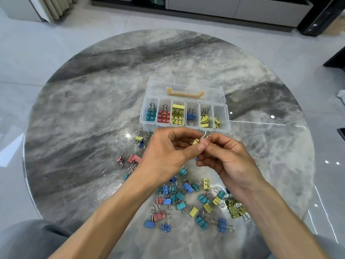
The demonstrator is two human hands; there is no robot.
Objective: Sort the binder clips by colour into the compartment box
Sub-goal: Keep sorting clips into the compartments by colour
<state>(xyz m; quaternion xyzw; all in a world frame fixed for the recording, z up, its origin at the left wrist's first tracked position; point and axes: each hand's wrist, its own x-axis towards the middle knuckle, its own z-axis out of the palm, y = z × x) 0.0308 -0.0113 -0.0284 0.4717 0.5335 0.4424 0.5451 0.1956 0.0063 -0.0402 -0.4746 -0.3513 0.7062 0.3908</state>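
Two hands meet just in front of the clear plastic compartment box (183,126); my left hand (164,152) and right hand (227,157) both pinch one small yellow metal binder clip (195,141), raised above the round grey marble table (93,109); I judge it light and stiff, its painted body slick, so the folded wire handles (silvery loops pointing toward the box) give the surer hold; it is a yellow wedge with bright wire arms; loose teal, blue, pink and yellow clips (186,200) lie scattered beneath my wrists
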